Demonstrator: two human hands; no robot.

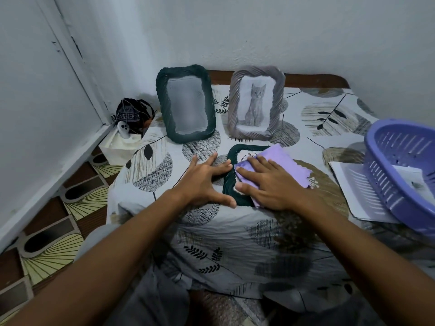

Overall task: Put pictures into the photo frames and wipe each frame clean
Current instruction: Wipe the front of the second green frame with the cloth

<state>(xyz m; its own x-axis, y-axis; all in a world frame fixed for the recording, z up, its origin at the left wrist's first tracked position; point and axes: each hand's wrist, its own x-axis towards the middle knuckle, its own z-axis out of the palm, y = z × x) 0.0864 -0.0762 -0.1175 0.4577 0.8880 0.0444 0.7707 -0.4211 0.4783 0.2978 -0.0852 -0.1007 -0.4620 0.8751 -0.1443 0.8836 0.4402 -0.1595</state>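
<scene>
Your right hand [263, 184] lies flat on a purple cloth [277, 158], fingers straight and close together, pressing the cloth onto a dark green frame [231, 177] that lies face up on the leaf-patterned cloth of the table [153, 175]. The purple cloth covers most of the frame's right half, so you see only its left rim and top-left corner. Your left hand [202, 182] rests just beside that frame on its left, fingers spread wide, the fingertips touching or nearly touching the frame's rim and the thumb stretched back toward you; from this angle it is hard to say whether the fingertips bear down on the rim itself.

Behind the lying frame, two more frames stand upright near the wall. The left one, a dark green standing frame [186, 103], shows a blurred grey panel whose content cannot be made out. The right one, a grey frame [256, 102], holds a picture of a seated kitten [255, 104].

At the table's right edge a purple slotted basket [400, 175] sits partly on a sheet of printed paper [353, 191], with more paper inside it. On the floor by the corner, left of the table, a dark patterned bag [131, 114] rests on a pale box [117, 147].
</scene>
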